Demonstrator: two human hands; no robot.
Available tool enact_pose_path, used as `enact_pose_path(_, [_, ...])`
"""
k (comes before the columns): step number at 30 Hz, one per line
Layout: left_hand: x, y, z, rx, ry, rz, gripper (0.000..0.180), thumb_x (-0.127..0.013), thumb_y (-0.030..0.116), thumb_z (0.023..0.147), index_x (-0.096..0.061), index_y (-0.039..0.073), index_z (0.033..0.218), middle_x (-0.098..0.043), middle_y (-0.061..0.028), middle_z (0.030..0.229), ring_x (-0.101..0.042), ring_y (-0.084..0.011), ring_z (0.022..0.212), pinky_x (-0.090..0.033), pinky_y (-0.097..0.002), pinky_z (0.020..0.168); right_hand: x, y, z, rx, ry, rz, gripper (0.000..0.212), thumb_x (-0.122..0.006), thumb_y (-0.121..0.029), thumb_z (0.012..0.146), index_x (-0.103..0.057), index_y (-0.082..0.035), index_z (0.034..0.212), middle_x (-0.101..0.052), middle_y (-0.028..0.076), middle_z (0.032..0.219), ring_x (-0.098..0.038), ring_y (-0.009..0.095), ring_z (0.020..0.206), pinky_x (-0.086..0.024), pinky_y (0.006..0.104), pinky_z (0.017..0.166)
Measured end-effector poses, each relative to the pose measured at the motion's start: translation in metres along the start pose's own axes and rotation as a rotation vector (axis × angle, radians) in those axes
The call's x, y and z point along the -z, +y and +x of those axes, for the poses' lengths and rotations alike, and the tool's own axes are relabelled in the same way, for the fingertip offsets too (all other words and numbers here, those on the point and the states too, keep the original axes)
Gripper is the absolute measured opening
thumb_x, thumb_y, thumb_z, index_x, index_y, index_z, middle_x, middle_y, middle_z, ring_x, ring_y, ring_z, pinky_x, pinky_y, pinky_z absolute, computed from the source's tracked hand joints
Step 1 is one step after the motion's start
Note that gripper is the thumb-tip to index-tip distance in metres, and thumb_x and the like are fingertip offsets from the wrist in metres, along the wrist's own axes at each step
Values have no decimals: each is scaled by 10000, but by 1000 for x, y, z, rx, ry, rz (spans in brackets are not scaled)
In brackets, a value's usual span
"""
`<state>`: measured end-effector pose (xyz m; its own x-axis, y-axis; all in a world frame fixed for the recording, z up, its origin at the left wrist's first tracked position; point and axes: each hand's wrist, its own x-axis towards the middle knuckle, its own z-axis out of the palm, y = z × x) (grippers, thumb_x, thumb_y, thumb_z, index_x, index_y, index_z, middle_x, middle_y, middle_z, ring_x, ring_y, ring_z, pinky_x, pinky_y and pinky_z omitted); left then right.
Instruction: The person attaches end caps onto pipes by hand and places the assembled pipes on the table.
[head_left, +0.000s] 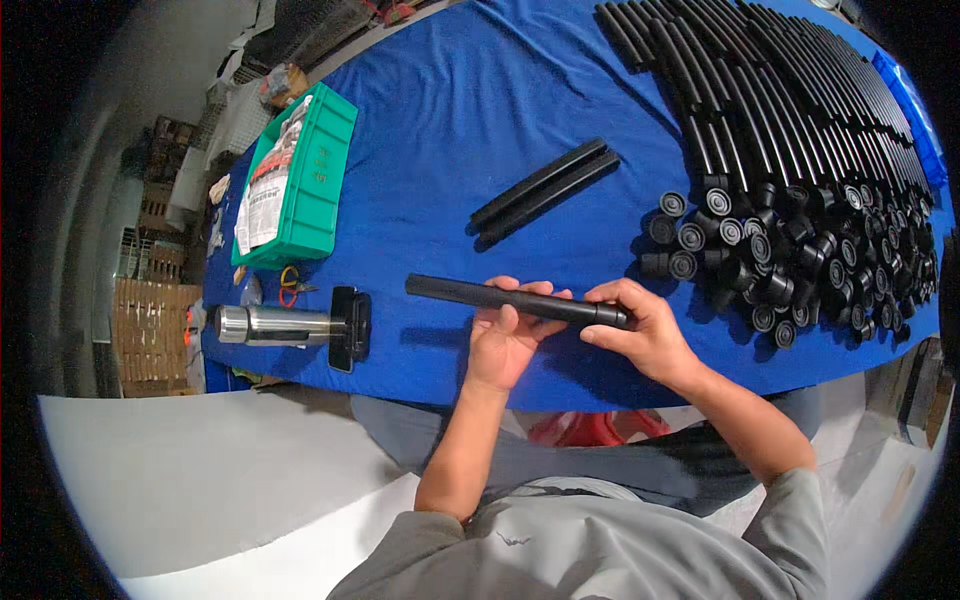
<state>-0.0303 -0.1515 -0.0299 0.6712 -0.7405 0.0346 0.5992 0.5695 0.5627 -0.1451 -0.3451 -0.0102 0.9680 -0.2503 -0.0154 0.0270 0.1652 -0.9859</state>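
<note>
A long black tube [455, 292] lies nearly level over the near edge of the blue table [500, 120]. My left hand [505, 335] grips it from below around its middle. My right hand [640, 330] wraps the tube's right end, where a black end cap [612, 316] sits on it. Both hands hold the same tube just above the cloth.
Two finished black tubes [545, 190] lie side by side mid-table. A heap of black caps [790, 250] and a stack of long black tubes [770, 90] fill the right. On the left stand a green crate [320, 180], a steel flask [270, 325], a black phone [350, 328] and scissors [290, 285].
</note>
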Motion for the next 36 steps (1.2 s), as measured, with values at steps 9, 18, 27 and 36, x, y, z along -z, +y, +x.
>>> enact_pose_path(9, [0,-7,-3,-16,151,79,260,-601,188,978,-517,116,1212,-601,-215,1256,-548,-435,1233,-587,-540,899,-1,-4,6,270,-74,-552,347,-748,-174,839,-617,-11,1116,-574,149,836,-588,315,740,-465,398,645])
enact_pose_path(18, [3,-6,-6,-25,174,84,255,-573,175,990,-503,99,1223,-604,-224,1240,-556,-442,1219,-596,-537,881,-4,1,8,326,-100,-641,328,-737,-128,846,-591,-17,1119,-576,151,852,-589,327,729,-474,404,638])
enact_pose_path(27, [-1,-5,-4,-8,178,60,248,-566,170,992,-503,94,1220,-595,-235,1244,-553,-448,1220,-599,-535,874,-2,-8,6,318,-129,-672,323,-731,-118,842,-596,-14,1117,-579,157,854,-604,336,739,-480,407,637])
enact_pose_path(36, [-24,-2,-6,137,367,371,350,-519,285,1023,-509,-7,1215,-623,-253,1180,-654,-366,1057,-631,-412,729,3,8,7,291,-63,-555,300,-710,-168,851,-615,7,1075,-624,198,890,-626,375,820,-502,438,721])
